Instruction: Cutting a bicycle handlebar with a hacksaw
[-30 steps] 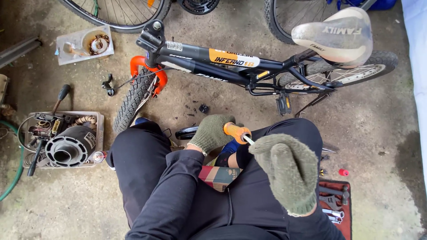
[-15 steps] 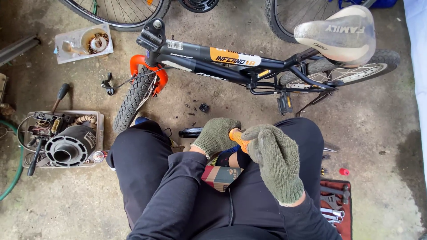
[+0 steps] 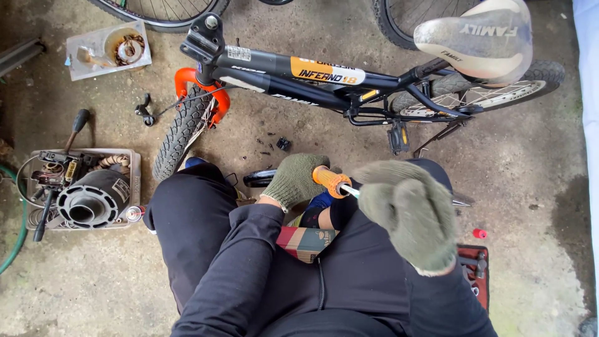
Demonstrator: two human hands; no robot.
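I look down over my dark-trousered knees to the concrete floor (image 3: 299,134). My left hand (image 3: 293,181), in a green knit glove, is wrapped around the orange handle of a screwdriver (image 3: 329,180) — its metal shaft runs toward my right hand (image 3: 409,212), also gloved, raised nearer the camera with fingers curled in; I cannot tell whether it grips the shaft. A small black bicycle (image 3: 293,72) lies across the floor just beyond, pale saddle (image 3: 477,37) to the right. A tray of parts (image 3: 81,187) sits left of my knee — a red toolbox (image 3: 477,268) right.
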